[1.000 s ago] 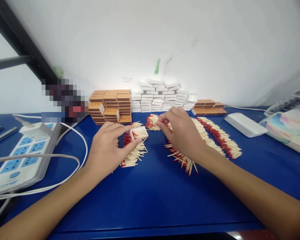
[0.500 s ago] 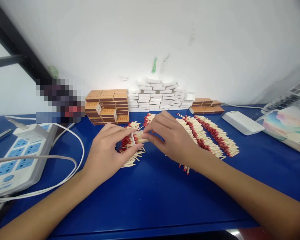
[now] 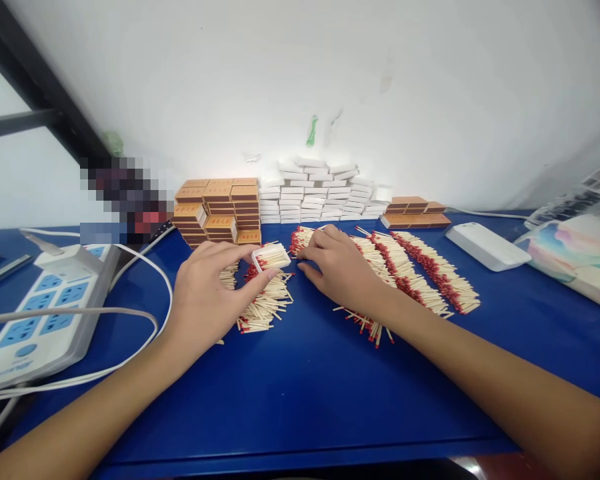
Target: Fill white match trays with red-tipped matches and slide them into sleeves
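Observation:
My left hand (image 3: 207, 293) pinches a small white matchbox tray (image 3: 271, 267) between thumb and fingers. Inside the tray lie matches (image 3: 274, 254), with red heads toward its left end. A heap of loose matches (image 3: 265, 307) spreads on the table beneath it. To the right of the tray, my right hand (image 3: 343, 270) has bent fingers, its thumb tip a little apart from them, and nothing shows between them. Those fingers are beside another match pile (image 3: 303, 239), partly hidden by the hand.
Orange matchboxes (image 3: 220, 207) are stacked at the back left, white trays (image 3: 313, 197) in the middle, more orange boxes (image 3: 415, 213) farther right. Rows of matches (image 3: 433, 267) lie right of my hand. A power strip (image 3: 55, 313) with cables stands left; a white block (image 3: 487, 247) lies right.
My right hand has drawn back from the tray, slightly to the right, and its fingers have parted. The tray's matches now show more plainly; my left hand still holds it.

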### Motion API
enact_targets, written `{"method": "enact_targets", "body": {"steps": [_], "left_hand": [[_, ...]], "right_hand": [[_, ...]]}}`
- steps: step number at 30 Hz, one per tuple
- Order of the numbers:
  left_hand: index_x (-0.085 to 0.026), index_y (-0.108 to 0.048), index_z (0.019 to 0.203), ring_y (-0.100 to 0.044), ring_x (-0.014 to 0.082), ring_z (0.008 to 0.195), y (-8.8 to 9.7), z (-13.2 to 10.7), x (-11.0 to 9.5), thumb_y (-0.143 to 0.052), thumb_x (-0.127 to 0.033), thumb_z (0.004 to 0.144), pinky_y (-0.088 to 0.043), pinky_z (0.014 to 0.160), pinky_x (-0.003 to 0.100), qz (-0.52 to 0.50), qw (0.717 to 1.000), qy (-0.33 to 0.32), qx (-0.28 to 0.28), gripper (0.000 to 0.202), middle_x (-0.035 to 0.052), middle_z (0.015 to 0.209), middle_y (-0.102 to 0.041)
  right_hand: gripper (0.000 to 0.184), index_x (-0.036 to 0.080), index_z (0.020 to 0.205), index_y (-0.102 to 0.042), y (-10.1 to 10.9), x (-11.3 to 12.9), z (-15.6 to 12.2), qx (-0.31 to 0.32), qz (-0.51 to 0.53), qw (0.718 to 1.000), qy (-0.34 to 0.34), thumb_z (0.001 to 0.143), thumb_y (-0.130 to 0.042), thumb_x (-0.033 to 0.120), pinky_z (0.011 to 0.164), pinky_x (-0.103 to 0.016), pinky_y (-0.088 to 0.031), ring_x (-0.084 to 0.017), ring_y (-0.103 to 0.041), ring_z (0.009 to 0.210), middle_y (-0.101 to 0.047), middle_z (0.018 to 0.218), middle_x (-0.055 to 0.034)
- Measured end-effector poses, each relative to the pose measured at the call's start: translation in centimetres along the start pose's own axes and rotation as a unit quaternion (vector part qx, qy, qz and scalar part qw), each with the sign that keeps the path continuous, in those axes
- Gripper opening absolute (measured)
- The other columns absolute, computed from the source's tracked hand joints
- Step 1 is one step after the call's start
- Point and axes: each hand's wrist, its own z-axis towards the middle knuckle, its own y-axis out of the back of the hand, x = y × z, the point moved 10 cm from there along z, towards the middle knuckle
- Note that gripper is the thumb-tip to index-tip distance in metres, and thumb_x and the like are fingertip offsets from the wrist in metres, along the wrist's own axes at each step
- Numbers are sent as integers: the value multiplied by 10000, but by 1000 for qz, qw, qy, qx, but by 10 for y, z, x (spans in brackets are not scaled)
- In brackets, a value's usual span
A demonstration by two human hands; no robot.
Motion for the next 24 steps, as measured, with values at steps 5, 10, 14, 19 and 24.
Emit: {"method": "enact_targets", "body": {"steps": [5,10,14,19,24], "left_hand": [[-260,-778,1064,-701,221,949,2,0,-2,-831,-434,846,-548,870,375,-8,1000,-7,-8,285,3,1009,-794],[-248,-778,1059,-700,220,942,3,0,-5,-830,-424,848,-542,861,370,-1,1000,-12,-6,279,6,1001,-794],[-245,-779,1056,-696,217,925,2,1,-5,-826,-434,850,-535,854,365,1,1000,-11,-6,283,3,983,-789],[-247,-782,1050,-693,217,911,2,1,-6,-825,-436,851,-540,834,357,5,1000,-20,-9,277,2,962,-788],[-251,-777,1066,-700,225,930,1,1,-5,-812,-450,863,-549,845,366,10,1000,-27,-8,286,11,973,-791]], "right_hand": [[222,137,1077,-767,-2,2,-1,9,-14,1000,1,1004,-579,230,852,-417,-384,-284,-477,984,-649,973,-131],[211,138,1028,-769,-1,-2,-2,5,-30,1000,-5,999,-587,240,815,-419,-362,-288,-465,978,-645,960,-131],[205,136,937,-752,-3,-5,0,19,-26,999,-7,1001,-576,219,822,-412,-365,-280,-464,959,-644,945,-128],[140,130,904,-725,-7,-7,1,33,-5,999,-21,975,-631,206,869,-400,-378,-276,-485,966,-648,937,-123],[170,145,915,-692,-4,-5,-1,49,3,999,-5,1015,-577,220,869,-398,-377,-280,-480,984,-648,984,-133]]}}
